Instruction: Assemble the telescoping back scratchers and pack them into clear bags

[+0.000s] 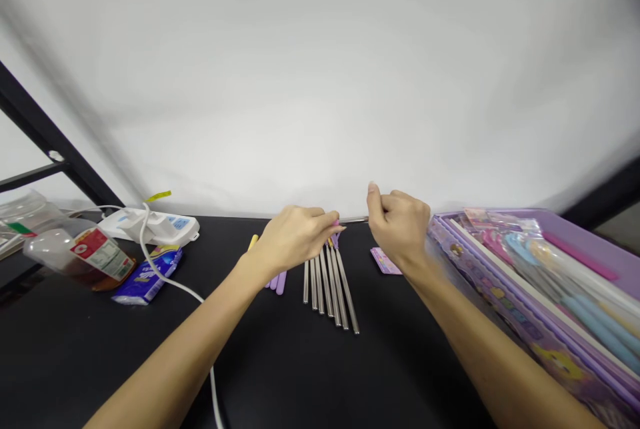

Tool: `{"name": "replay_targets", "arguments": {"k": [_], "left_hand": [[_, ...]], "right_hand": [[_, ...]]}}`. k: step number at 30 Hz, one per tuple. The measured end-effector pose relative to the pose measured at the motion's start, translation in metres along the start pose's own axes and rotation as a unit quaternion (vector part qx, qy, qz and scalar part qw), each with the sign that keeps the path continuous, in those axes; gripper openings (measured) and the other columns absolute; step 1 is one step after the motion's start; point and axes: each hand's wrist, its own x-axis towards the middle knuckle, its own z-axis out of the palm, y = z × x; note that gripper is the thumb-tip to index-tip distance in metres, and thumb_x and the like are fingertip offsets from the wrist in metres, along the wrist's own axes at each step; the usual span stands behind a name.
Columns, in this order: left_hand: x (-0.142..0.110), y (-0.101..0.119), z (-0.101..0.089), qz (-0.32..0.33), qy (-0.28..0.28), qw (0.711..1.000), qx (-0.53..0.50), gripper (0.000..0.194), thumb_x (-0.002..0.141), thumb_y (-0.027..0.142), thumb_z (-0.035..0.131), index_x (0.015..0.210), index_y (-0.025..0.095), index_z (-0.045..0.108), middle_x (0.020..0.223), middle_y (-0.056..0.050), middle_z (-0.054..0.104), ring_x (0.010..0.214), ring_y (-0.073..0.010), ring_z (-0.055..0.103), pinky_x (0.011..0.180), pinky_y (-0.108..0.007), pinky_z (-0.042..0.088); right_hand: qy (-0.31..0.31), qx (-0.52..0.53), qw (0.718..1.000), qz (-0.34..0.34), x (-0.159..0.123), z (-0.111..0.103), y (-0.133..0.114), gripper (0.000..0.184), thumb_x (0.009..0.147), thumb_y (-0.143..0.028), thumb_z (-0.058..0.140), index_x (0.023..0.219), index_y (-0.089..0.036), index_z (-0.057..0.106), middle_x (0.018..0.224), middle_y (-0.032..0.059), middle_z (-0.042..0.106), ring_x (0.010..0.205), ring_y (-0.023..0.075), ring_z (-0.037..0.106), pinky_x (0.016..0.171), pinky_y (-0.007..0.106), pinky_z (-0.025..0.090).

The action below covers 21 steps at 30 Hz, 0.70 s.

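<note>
Our left hand (295,237) curls narrowly over the far ends of the steel chopsticks (327,289) lying in a row on the surface (100,356), holding what we cannot tell, while our right hand (399,229) pinches a steel rod (354,219).

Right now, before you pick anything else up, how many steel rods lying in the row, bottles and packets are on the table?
Steel rods in the row: 7
Plastic bottle: 1
Blue wrapped packet: 1
White packet: 1
Total: 10
</note>
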Motion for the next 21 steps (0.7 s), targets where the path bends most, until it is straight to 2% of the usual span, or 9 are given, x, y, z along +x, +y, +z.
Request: {"name": "replay_targets", "arguments": {"k": [4, 7, 10, 13, 18, 21], "left_hand": [[0.006, 0.006, -0.007, -0.033, -0.033, 0.987, -0.152, 0.036, 0.099, 0.028, 0.044, 0.067, 0.016, 0.055, 0.056, 0.003, 0.045, 0.051, -0.009, 0.038, 0.054, -0.025, 0.03], [0.007, 0.013, -0.006, -0.074, -0.055, 0.975, -0.203, 0.034, 0.099, 0.031, 0.044, 0.074, 0.016, 0.06, 0.055, 0.003, 0.046, 0.049, -0.0087, 0.037, 0.053, -0.025, 0.028], [0.007, 0.018, -0.004, -0.089, -0.079, 0.971, -0.205, 0.032, 0.101, 0.038, 0.041, 0.095, 0.017, 0.065, 0.059, 0.003, 0.052, 0.05, -0.0095, 0.041, 0.055, -0.024, 0.032], [0.01, 0.018, -0.005, -0.072, -0.095, 0.973, -0.196, 0.031, 0.102, 0.038, 0.039, 0.11, 0.019, 0.063, 0.068, 0.002, 0.061, 0.055, -0.0103, 0.049, 0.06, -0.023, 0.036], [0.011, 0.002, -0.017, -0.068, -0.116, 0.976, -0.172, 0.031, 0.102, 0.038, 0.039, 0.095, 0.018, 0.062, 0.064, 0.002, 0.058, 0.054, -0.0105, 0.052, 0.055, -0.022, 0.035], [0.007, -0.015, -0.027, -0.071, -0.13, 0.977, -0.156, 0.028, 0.1, 0.036, 0.043, 0.092, 0.017, 0.062, 0.066, 0.0, 0.062, 0.057, -0.0115, 0.056, 0.057, -0.023, 0.037]], "right_hand": [[0.1, 0.051, 0.99, -0.088, -0.001, -0.001, 0.002, 0.057, 0.095, -0.029, 0.044, 0.039, -0.021, 0.031, 0.038, -0.001, 0.033, 0.043, 0.0109, 0.028, 0.05, 0.031, 0.019], [0.107, 0.061, 0.98, -0.156, 0.002, -0.005, 0.003, 0.056, 0.093, -0.025, 0.046, 0.041, -0.021, 0.026, 0.036, -0.0018, 0.031, 0.044, 0.011, 0.025, 0.049, 0.031, 0.019], [0.071, 0.03, 0.98, -0.185, 0.005, -0.01, 0.006, 0.055, 0.093, -0.025, 0.045, 0.04, -0.02, 0.032, 0.036, -0.0005, 0.036, 0.045, 0.0116, 0.029, 0.049, 0.03, 0.019], [0.028, -0.021, 0.982, -0.183, 0.007, -0.015, 0.008, 0.055, 0.094, -0.028, 0.043, 0.04, -0.019, 0.045, 0.039, 0.0025, 0.045, 0.046, 0.0126, 0.037, 0.051, 0.03, 0.02], [-0.092, -0.096, 0.982, -0.138, 0.015, -0.026, 0.008, 0.054, 0.095, -0.037, 0.041, 0.052, -0.017, 0.066, 0.052, 0.0078, 0.061, 0.051, 0.0154, 0.05, 0.055, 0.032, 0.02], [-0.146, -0.114, 0.977, -0.104, 0.019, -0.032, 0.014, 0.056, 0.096, -0.043, 0.039, 0.056, -0.019, 0.069, 0.055, 0.008, 0.064, 0.055, 0.0176, 0.055, 0.056, 0.032, 0.02]]}}
